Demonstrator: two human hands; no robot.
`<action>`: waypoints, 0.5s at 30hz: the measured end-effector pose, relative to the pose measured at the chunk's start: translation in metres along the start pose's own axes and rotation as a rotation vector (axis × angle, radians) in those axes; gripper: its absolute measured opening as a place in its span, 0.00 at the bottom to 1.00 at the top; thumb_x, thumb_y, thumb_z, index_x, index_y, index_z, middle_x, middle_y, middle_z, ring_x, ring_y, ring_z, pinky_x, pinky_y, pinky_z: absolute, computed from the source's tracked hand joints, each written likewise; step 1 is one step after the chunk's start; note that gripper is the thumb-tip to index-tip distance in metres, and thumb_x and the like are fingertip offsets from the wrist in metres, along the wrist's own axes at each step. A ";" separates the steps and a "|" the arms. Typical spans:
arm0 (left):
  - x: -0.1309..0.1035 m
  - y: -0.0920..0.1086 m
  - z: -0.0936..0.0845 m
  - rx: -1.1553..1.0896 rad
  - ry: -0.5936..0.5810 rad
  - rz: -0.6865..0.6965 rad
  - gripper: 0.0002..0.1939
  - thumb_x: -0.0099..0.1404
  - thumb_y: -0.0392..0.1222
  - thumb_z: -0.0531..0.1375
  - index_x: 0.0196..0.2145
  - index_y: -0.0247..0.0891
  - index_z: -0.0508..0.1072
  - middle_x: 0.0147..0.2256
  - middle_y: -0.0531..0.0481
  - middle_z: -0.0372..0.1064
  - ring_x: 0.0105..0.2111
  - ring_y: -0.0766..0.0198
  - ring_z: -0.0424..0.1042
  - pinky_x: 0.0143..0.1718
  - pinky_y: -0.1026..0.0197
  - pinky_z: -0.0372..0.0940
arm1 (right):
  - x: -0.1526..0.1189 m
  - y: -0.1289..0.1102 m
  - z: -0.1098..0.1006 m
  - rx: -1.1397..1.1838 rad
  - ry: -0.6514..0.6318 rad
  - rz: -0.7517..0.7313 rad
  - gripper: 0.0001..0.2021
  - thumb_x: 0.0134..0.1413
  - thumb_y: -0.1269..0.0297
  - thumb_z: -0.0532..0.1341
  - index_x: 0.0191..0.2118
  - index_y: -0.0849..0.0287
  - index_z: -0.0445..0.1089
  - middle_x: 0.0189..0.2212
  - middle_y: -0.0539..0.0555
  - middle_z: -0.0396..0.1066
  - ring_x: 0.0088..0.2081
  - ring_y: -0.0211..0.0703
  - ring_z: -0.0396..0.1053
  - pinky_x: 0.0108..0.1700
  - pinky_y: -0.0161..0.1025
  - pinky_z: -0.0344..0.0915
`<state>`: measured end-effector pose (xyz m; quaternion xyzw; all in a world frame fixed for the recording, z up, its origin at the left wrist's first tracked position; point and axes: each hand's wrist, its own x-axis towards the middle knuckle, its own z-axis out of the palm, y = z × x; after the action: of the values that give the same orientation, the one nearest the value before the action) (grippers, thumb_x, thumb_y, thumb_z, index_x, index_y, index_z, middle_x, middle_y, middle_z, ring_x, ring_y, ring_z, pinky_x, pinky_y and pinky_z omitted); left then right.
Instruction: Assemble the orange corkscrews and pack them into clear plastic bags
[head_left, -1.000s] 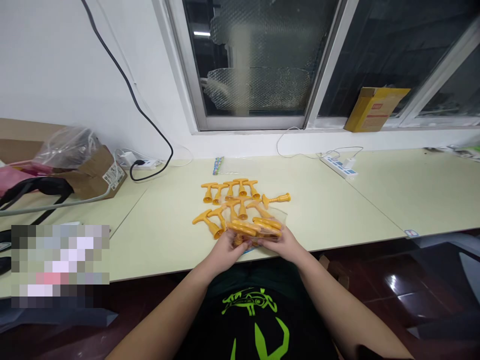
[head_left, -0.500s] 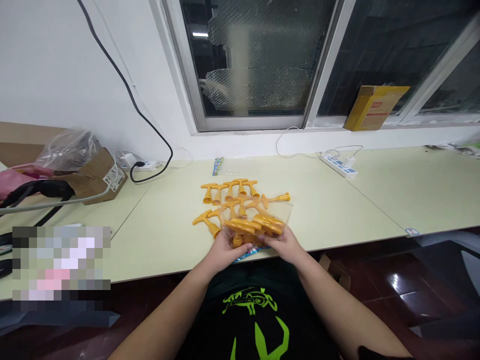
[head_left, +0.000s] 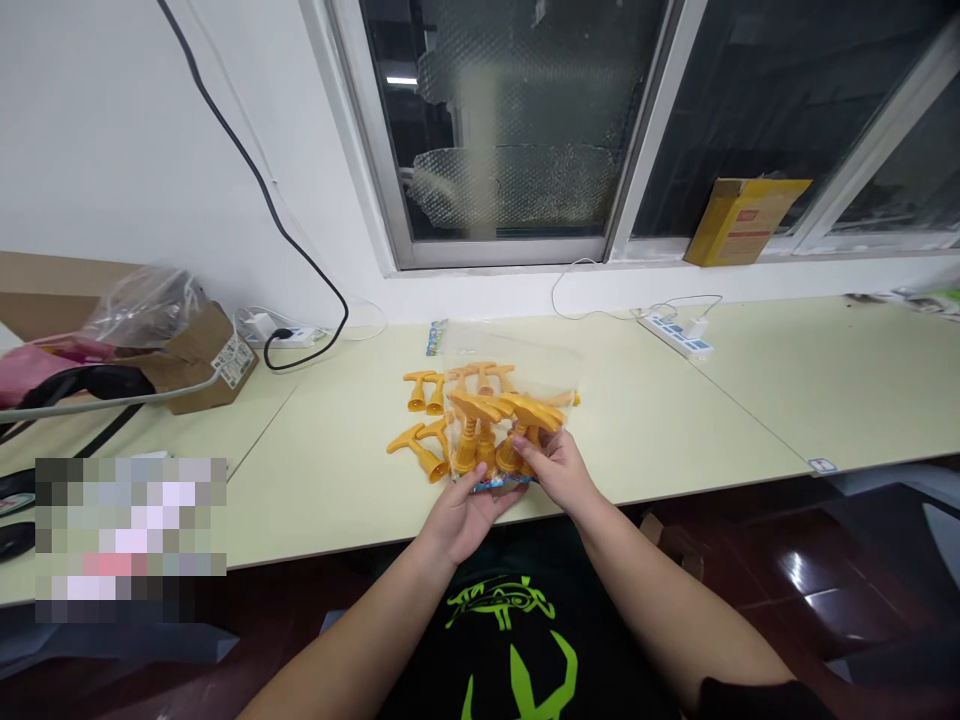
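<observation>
The left hand (head_left: 460, 522) and right hand (head_left: 562, 472) are grasping the soft, probably slippery bag (head_left: 551, 374) low, its yellow pieces (head_left: 480, 406) likely giving stiffness.

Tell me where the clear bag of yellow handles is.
In the head view, the bag is at centre, in the left hand and right hand, near the table's front edge, with loose yellow handles beyond it.

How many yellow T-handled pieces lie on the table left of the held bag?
4: back-left piece, back-right piece, front-left piece, front-right piece. The clear bag may hide others.
</observation>
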<state>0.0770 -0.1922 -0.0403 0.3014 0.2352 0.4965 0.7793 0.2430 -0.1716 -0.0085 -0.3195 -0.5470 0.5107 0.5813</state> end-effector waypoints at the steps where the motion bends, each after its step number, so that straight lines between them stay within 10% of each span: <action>1: 0.000 0.000 0.000 -0.039 -0.012 -0.033 0.25 0.71 0.47 0.61 0.64 0.48 0.66 0.65 0.44 0.65 0.66 0.47 0.63 0.67 0.34 0.58 | 0.000 -0.001 0.001 -0.001 -0.009 0.006 0.22 0.58 0.47 0.68 0.54 0.52 0.74 0.52 0.57 0.77 0.56 0.55 0.74 0.64 0.55 0.68; 15: -0.005 0.012 0.004 -0.070 -0.095 0.001 0.29 0.71 0.70 0.49 0.60 0.55 0.71 0.69 0.50 0.59 0.70 0.44 0.55 0.63 0.30 0.59 | -0.010 0.000 -0.002 -0.226 -0.177 -0.192 0.31 0.56 0.42 0.68 0.59 0.49 0.61 0.55 0.57 0.67 0.57 0.53 0.67 0.61 0.50 0.66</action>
<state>0.0703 -0.1937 -0.0287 0.2974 0.1800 0.4900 0.7994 0.2463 -0.1810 -0.0125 -0.2829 -0.6780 0.4143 0.5373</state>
